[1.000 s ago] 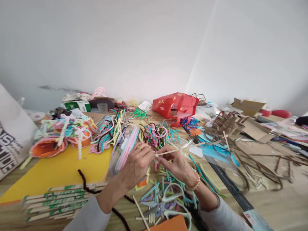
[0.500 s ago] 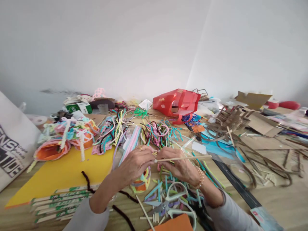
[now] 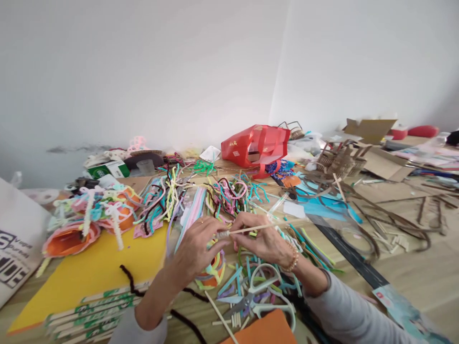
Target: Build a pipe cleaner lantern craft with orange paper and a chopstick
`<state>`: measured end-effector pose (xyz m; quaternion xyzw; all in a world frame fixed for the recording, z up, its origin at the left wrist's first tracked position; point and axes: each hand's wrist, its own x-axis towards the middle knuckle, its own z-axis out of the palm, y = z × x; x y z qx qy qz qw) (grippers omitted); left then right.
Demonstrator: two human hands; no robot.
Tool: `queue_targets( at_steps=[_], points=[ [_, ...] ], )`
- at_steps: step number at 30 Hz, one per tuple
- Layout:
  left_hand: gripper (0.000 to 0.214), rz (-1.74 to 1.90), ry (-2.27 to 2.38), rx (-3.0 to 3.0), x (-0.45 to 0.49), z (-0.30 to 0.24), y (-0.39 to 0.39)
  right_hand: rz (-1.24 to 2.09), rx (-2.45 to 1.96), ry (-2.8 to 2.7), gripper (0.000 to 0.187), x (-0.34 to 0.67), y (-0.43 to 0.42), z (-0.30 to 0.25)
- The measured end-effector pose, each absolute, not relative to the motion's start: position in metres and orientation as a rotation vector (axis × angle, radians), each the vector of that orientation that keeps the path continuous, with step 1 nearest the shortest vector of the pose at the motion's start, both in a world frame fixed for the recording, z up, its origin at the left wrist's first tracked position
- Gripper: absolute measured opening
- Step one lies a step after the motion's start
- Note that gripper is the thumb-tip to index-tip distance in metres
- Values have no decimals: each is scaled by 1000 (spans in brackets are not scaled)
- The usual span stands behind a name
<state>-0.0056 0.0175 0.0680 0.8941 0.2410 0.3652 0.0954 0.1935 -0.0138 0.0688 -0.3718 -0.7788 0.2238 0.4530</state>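
A thin wooden stick (image 3: 260, 229) runs level between my two hands, its free end pointing right. Wrapped around its left end is a white fuzzy strip (image 3: 223, 234), which looks like pipe cleaner. My left hand (image 3: 195, 246) pinches the wrapped end between thumb and fingers. With thumb and fingers closed on the bare part, my right hand (image 3: 263, 239) grips the stick. Just below my hands sits a small round piece of coiled pipe cleaner (image 3: 212, 274) in orange, yellow and grey. White-handled scissors (image 3: 251, 302) lie half open on cut pipe cleaner pieces.
Bundles of coloured pipe cleaners (image 3: 229, 191) lie beyond my hands. A yellow sheet (image 3: 103, 258) and paper-wrapped sticks (image 3: 89, 310) are at left. Further back stand a red bag (image 3: 236, 145) and a brown woven basket (image 3: 340, 160). An orange sheet (image 3: 268, 329) lies in front.
The view has shifted slightly. My fingers have moved apart a little at the stick's left end, and more of the white wrap shows. Both hands still hold the stick.
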Motion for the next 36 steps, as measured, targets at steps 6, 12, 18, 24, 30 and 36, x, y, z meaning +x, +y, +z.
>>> queue_targets(
  at_steps=[6, 12, 18, 24, 30, 36],
  points=[
    [6, 1240, 687, 2778, 3, 66, 13, 599, -917, -1936, 8, 194, -13, 71],
    [8, 1192, 636, 2825, -2, 66, 18, 471, -887, -2066, 8, 195, -12, 70],
    [10, 1063, 563, 2698, -7, 70, 18, 372, -846, -2224, 8, 200, -15, 75],
    [11, 897, 553, 2466, -8, 80, 15, 351, -828, -2303, 9, 203, -20, 81],
    [2, 909, 638, 2416, -7, 79, 13, 281, -832, -2343, 13, 204, -17, 76],
    [9, 955, 593, 2449, -4, 76, 18, 324, -861, -2308, 13, 206, -18, 79]
  ],
)
